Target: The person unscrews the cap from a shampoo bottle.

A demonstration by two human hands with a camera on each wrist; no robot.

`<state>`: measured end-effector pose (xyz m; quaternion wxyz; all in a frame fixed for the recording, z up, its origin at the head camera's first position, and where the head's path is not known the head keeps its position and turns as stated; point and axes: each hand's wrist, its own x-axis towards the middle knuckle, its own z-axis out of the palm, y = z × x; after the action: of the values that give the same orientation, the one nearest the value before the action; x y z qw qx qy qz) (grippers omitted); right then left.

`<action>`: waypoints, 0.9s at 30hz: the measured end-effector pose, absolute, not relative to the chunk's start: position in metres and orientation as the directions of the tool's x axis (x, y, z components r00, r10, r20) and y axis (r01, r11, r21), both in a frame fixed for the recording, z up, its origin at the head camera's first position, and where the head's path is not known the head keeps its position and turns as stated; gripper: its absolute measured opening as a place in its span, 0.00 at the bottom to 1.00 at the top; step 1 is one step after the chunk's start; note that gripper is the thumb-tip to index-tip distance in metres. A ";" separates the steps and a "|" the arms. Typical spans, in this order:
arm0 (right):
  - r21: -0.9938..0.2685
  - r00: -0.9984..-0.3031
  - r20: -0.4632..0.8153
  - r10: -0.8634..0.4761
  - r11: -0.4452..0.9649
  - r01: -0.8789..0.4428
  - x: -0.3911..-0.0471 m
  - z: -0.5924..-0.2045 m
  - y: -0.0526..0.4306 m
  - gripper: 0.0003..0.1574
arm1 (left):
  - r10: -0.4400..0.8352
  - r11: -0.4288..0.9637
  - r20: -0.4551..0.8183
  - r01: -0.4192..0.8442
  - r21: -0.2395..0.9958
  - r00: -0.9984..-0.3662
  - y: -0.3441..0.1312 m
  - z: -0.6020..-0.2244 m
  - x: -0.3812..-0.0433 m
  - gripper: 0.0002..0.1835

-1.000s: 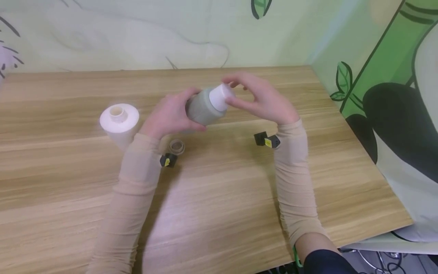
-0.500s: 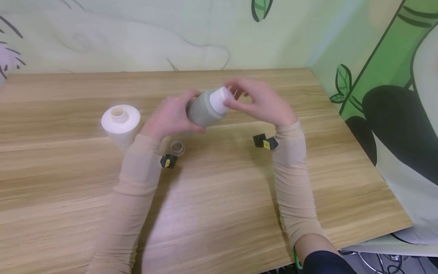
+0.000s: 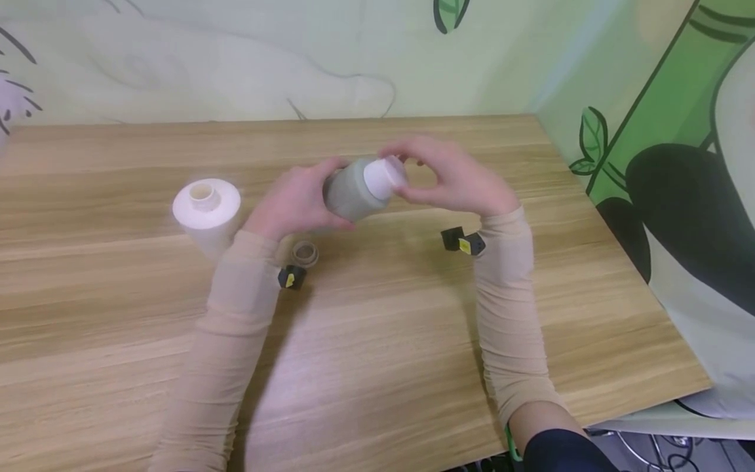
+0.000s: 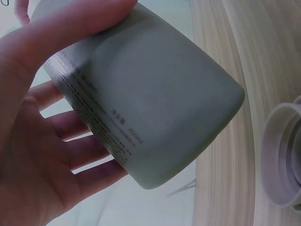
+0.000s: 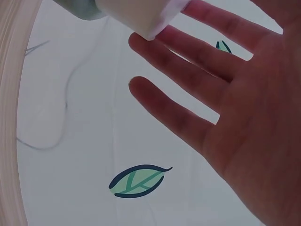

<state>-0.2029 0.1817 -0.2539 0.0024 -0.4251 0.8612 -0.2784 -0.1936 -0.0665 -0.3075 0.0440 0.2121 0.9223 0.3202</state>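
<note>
My left hand (image 3: 291,202) grips a grey-green bottle (image 3: 354,191) round its body, tilted with its top to the right and raised above the table. In the left wrist view, small dark print runs down one side of the bottle (image 4: 174,89), and the thumb lies across it. A white cap (image 3: 377,180) sits on the bottle's upper end. My right hand (image 3: 451,176) pinches this cap between thumb and fingers. In the right wrist view the cap (image 5: 138,16) meets the fingertips, while the little finger stands away from it.
A white bottle (image 3: 206,213) with an uncovered neck stands left of my left hand. Beside my left wrist lies a small round ring-shaped piece (image 3: 305,254) on the wooden table (image 3: 377,341). A painted wall (image 3: 236,59) borders the table's back edge.
My right hand's fingers have shifted round the white cap, and the hand moved slightly right. The left hand and the grey-green bottle stay almost in place.
</note>
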 end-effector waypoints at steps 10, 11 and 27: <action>-0.488 -0.642 0.207 -0.738 0.491 -0.722 -0.203 -0.254 0.182 0.33 | 0.421 0.701 0.059 0.366 0.612 -0.905 -0.066 -0.307 -0.193 0.48; -0.494 -0.661 0.193 -0.725 0.510 -0.704 -0.202 -0.253 0.181 0.34 | 0.421 0.700 0.060 0.366 0.613 -0.905 -0.066 -0.307 -0.193 0.48; -0.497 -0.769 0.116 -0.629 0.633 -0.593 -0.200 -0.252 0.175 0.33 | 0.402 0.682 0.043 0.330 0.653 -0.915 -0.068 -0.305 -0.192 0.48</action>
<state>-0.2002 0.1747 -0.2516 0.0342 -0.3384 0.9030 -0.2625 -0.1917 -0.0676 -0.3046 0.0519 0.1998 0.9156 0.3451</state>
